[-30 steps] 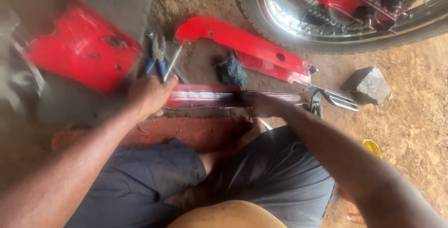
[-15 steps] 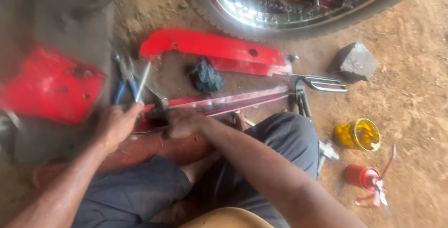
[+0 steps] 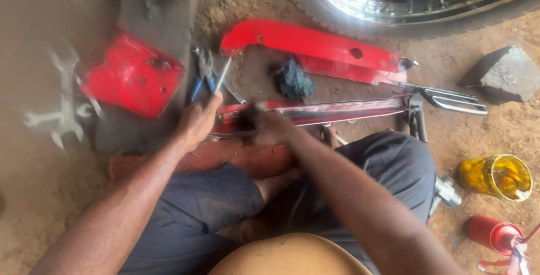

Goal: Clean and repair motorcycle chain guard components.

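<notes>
Your left hand (image 3: 197,123) and right hand (image 3: 269,127) both grip the striped red panel (image 3: 343,109) on the dirt floor. Pliers (image 3: 203,75), blue rag (image 3: 294,79), red chain guard (image 3: 315,47) just behind.

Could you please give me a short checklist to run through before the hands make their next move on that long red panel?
1. Left hand on the end of the long red panel: ok.
2. Right hand on the panel: ok, though blurred.
3. Tool in the left hand: cannot tell; a thin metal rod shows above it.
4. Blue-handled pliers close by: ok.
5. Yellow cup away from the arms: ok.
6. Panel lying flat: cannot tell.
</notes>
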